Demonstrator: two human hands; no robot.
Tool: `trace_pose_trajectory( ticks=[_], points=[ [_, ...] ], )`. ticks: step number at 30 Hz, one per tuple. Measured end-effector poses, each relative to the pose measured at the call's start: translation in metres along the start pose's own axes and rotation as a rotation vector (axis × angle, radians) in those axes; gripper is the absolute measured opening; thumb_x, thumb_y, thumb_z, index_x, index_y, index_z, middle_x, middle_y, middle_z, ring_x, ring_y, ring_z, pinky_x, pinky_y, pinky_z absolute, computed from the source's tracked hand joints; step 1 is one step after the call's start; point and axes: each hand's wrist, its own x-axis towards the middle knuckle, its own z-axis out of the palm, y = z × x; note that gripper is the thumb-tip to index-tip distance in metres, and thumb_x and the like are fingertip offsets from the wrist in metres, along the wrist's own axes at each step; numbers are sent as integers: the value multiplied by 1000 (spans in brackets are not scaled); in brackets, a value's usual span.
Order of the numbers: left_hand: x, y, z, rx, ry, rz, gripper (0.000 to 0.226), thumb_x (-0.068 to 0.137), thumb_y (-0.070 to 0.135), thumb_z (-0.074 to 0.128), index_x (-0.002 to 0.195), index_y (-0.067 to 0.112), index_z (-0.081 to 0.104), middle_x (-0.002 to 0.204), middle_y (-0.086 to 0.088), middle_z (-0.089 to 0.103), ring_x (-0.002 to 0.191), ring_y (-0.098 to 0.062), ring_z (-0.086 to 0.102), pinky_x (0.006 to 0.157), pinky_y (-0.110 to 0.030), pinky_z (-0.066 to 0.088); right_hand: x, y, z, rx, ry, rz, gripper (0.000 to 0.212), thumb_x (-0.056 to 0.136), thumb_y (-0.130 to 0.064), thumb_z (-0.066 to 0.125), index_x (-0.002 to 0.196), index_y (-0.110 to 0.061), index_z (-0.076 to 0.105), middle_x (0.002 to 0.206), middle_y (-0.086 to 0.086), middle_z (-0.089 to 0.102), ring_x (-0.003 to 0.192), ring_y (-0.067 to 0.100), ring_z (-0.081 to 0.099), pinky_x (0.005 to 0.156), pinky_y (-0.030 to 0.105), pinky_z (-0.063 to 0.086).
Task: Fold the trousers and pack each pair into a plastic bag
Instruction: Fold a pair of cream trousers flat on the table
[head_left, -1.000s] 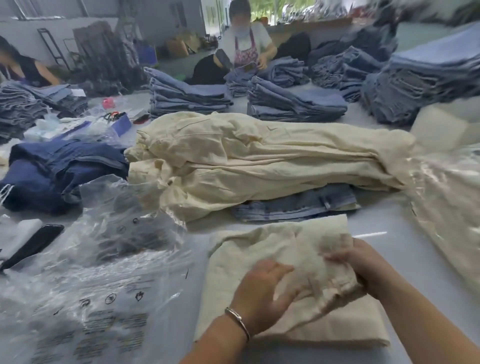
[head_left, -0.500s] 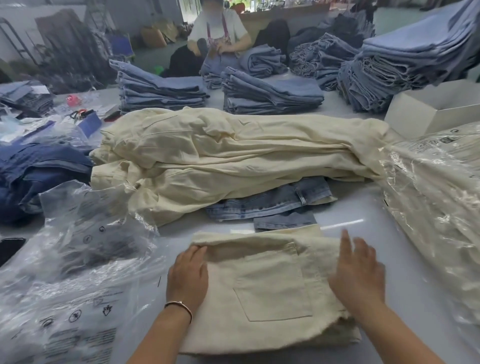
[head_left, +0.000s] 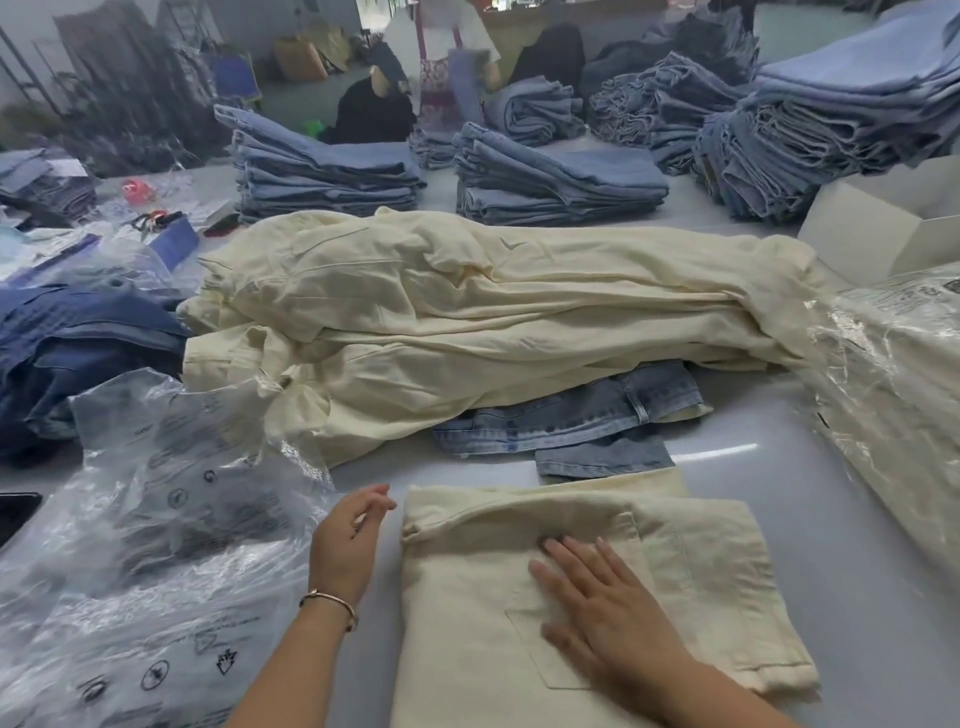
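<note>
Table: right hand presses trousers (folded).

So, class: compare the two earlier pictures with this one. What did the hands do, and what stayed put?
The left hand has come off the folded cream trousers toward the plastic bags. The right hand moved from their right edge to press flat on the back pocket. The unfolded cream pile stayed.

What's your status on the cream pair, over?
Right hand flat on folded cream trousers. Left hand open, by plastic bags. Not bagged. Nothing blocking.
</note>
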Motion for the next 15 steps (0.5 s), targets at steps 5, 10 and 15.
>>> trace_pose_trajectory(
  ticks=[5, 10, 15],
  points=[
    [6, -16, -15, 57, -355, 136, 31, 68, 8, 85, 88, 29, 75, 114, 16, 65, 98, 2, 63, 81, -17, 52, 7, -12, -5, 26, 14, 76, 58, 77, -63, 41, 108, -27, 73, 117, -4, 69, 106, 15, 67, 102, 36, 27],
    [5, -28, 6, -7, -145, 245, 40, 76, -14, 69, 83, 26, 70, 101, 15, 68, 93, 2, 63, 75, -15, 52, 43, -90, 8, 7, 3, -292, 33, 89, -38, 42, 122, -36, 49, 114, -4, 62, 95, 11, 61, 83, 23, 49],
    [28, -26, 4, -196, -297, 80, 24, 90, -3, 58, 84, 19, 64, 82, 10, 69, 76, -7, 62, 74, -21, 48, 42, -113, 21, 61, -108, -273, 29, 70, -42, 51, 98, -39, 59, 64, -9, 48, 45, 11, 42, 44, 17, 34]
  ],
)
